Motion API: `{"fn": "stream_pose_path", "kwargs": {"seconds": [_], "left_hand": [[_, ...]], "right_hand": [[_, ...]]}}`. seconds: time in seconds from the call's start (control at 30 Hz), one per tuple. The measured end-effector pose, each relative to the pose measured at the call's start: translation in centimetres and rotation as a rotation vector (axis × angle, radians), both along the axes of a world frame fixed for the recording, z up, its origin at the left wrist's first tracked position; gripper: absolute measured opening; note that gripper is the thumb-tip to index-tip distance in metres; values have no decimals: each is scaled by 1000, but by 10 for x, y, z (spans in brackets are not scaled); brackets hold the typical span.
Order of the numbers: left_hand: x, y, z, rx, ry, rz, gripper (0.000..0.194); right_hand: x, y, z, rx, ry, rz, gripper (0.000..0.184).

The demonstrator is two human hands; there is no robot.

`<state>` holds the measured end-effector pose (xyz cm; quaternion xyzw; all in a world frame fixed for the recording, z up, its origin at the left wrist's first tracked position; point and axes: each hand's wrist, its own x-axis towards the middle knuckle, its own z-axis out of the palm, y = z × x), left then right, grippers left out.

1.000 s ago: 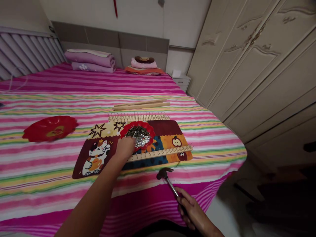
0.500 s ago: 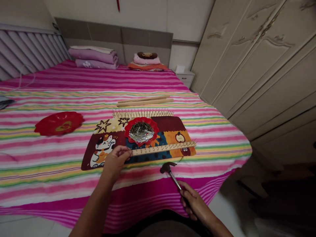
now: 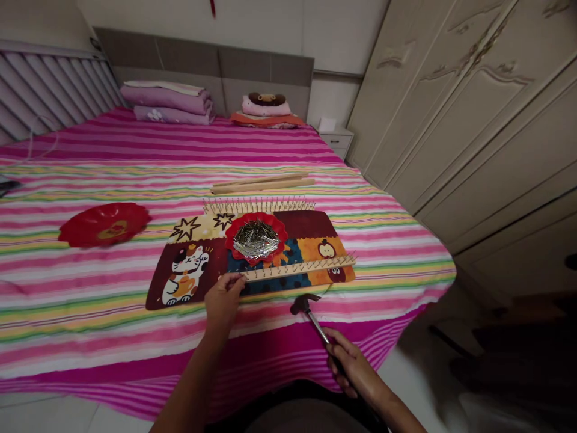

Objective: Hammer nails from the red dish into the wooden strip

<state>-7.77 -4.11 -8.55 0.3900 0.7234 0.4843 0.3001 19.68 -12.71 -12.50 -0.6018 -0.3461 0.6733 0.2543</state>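
Observation:
My left hand (image 3: 224,296) is closed at the left end of a pale wooden strip (image 3: 270,272), its thumb and fingers pressed together there. Rows of nails stick up from the strip, slanting toward its right end. In my right hand (image 3: 349,362) is a claw hammer (image 3: 311,312), gripped by its dark handle; the head is just below the strip, over the striped cover. Beyond the strip, a red scalloped bowl (image 3: 229,240) holds a pile of nails (image 3: 255,240). Bowl and strip rest on a patterned mat (image 3: 306,225) with a cartoon cat.
Behind the mat lies another nail-studded strip (image 3: 259,206), with bare wooden strips (image 3: 265,184) farther back. To the left is a red dish (image 3: 101,225) on the striped bed cover (image 3: 90,288). Folded bedding (image 3: 169,102) sits near the headboard; a wardrobe (image 3: 433,114) stands at right.
My left hand has shifted slightly right along the end of the strip, and its forearm has swung right. The hammer has stayed nearly in place. The view has moved slightly.

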Motion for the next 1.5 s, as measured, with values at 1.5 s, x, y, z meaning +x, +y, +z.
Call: {"fn": "stream_pose_path", "kwargs": {"seconds": [1.5], "left_hand": [[-8,-1,14,250,589,-102,21]], "right_hand": [[1,-5,-2,233,-123,75,55]]}}
